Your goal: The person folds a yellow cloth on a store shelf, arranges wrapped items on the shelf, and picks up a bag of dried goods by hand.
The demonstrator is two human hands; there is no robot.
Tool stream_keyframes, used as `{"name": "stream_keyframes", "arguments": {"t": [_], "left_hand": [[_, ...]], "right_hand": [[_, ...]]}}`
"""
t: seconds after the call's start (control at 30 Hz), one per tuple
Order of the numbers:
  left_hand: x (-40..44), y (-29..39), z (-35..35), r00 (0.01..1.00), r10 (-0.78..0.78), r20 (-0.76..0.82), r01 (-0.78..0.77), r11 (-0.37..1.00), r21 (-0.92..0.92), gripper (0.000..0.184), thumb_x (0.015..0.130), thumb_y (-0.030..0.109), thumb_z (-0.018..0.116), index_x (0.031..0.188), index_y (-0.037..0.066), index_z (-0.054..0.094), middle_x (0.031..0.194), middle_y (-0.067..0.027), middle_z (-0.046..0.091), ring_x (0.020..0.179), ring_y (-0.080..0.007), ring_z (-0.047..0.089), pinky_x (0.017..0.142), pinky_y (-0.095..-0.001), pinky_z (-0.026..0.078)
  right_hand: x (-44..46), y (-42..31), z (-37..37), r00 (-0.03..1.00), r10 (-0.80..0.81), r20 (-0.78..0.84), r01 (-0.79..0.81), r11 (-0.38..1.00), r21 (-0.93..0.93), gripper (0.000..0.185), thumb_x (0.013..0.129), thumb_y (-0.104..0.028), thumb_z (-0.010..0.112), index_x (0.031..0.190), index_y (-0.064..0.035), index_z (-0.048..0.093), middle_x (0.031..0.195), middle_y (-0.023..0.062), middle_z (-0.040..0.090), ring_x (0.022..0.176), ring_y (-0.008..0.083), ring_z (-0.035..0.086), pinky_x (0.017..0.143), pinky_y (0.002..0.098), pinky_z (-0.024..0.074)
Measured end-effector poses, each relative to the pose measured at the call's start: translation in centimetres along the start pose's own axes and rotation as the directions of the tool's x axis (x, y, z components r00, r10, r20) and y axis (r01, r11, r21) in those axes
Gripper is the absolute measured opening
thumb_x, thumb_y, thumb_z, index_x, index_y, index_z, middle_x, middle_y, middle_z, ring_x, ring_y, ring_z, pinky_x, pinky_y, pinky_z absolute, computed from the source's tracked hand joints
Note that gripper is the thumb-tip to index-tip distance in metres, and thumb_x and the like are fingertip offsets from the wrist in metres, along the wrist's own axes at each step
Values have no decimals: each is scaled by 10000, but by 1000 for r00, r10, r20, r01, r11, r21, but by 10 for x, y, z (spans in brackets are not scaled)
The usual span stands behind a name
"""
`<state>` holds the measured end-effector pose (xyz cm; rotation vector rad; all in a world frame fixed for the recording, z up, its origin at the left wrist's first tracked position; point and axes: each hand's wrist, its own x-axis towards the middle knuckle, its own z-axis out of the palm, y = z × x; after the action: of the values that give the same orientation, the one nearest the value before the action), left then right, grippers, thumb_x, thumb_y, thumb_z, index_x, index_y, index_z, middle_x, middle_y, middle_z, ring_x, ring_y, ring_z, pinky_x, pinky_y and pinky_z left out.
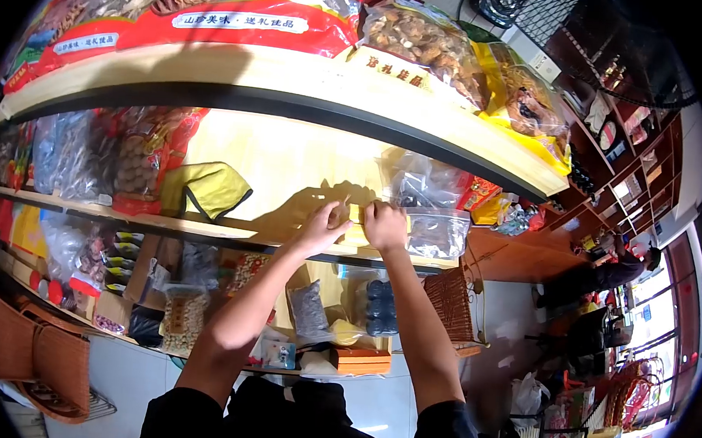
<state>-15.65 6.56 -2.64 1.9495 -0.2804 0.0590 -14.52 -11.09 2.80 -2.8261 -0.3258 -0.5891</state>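
Note:
Both my hands reach over the front of the middle wooden shelf (250, 143). My left hand (323, 228) is closed on something brownish that I cannot make out. Beside it, my right hand (385, 225) has its fingers closed on a small yellow item (357, 219) that lies between the two hands. A yellow cloth with a dark edge (219, 189) rests on the same shelf to the left. Just right of my right hand is a clear plastic bag (438, 233), with more clear bags (423, 183) behind it.
Above, a shelf edge (296, 77) carries red and yellow food packs (267, 22). Bagged goods (185, 317) fill the lower shelf. A wicker basket (451, 307) stands at right, a wicker chair (56, 357) at lower left. A person in dark clothes (608, 274) is far right.

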Motion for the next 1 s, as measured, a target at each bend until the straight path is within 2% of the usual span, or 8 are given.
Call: {"name": "stream_keyframes", "arguments": {"t": [0.07, 0.1, 0.37, 0.4, 0.5, 0.6, 0.8, 1.0], "left_hand": [[2, -7, -1, 999, -6, 42, 6, 1000, -1, 723, 870, 439, 696, 1378, -16, 456, 1061, -111, 605, 912, -183, 571, 787, -320, 481], [0, 1, -7, 986, -82, 144, 93, 993, -69, 811, 861, 550, 642, 1398, -19, 429, 1356, -262, 491, 1269, -345, 475, 1063, -411, 389], [-3, 13, -5, 990, -113, 81, 115, 993, -25, 779, 885, 545, 604, 1379, -35, 439, 1269, -255, 579, 1171, -346, 575, 992, -404, 452], [-3, 12, -2, 993, -108, 48, 108, 994, -11, 759, 892, 551, 609, 1376, -10, 448, 1112, -152, 640, 979, -227, 619, 864, -348, 485], [-6, 19, -2, 996, -79, 41, 79, 997, 8, 741, 901, 529, 609, 1374, -16, 443, 1149, -172, 618, 1020, -242, 600, 894, -361, 465], [-9, 30, -5, 990, -91, 104, 87, 995, 40, 879, 869, 510, 652, 1399, -121, 342, 1379, -329, 446, 1304, -391, 452, 1093, -427, 365], [-14, 33, -6, 998, -57, 26, 54, 995, 83, 817, 817, 514, 707, 1348, -50, 451, 1289, -252, 555, 1190, -343, 565, 974, -404, 468], [-22, 32, 0, 999, -21, -42, 30, 975, 221, 791, 845, 554, 649, 1357, -18, 459, 1275, -226, 576, 1181, -335, 576, 978, -418, 465]], "right_hand": [[-2, -4, -4, 995, 98, 12, -98, 995, -4, 375, 915, -317, 438, 839, -46, 685, 852, 204, 698, 860, 378, 661, 917, 482, 444], [0, -4, -6, 995, 95, 29, -95, 995, 5, 375, 911, -317, 441, 842, -44, 688, 850, 214, 696, 846, 385, 662, 903, 481, 453], [14, -6, -10, 973, 158, 165, -149, 986, -70, 415, 924, -362, 415, 879, -71, 708, 887, 227, 697, 889, 389, 666, 973, 485, 431], [14, -5, -8, 977, 156, 142, -149, 987, -57, 415, 921, -363, 419, 880, -70, 710, 880, 227, 696, 886, 389, 666, 966, 486, 435], [14, -5, -9, 980, 153, 128, -150, 988, -30, 409, 914, -351, 424, 854, -66, 711, 867, 229, 695, 873, 391, 667, 947, 487, 446], [14, -6, -9, 982, 143, 123, -139, 990, -38, 407, 917, -347, 421, 865, -64, 709, 871, 232, 695, 879, 395, 667, 957, 488, 440], [4, -5, -8, 995, 94, 30, -95, 995, 38, 411, 921, -337, 433, 808, -43, 695, 861, 234, 688, 846, 400, 661, 931, 484, 451], [7, -7, -10, 978, 188, 90, -191, 981, 30, 403, 905, -346, 446, 830, -57, 717, 857, 228, 695, 856, 392, 665, 936, 471, 445]]}}
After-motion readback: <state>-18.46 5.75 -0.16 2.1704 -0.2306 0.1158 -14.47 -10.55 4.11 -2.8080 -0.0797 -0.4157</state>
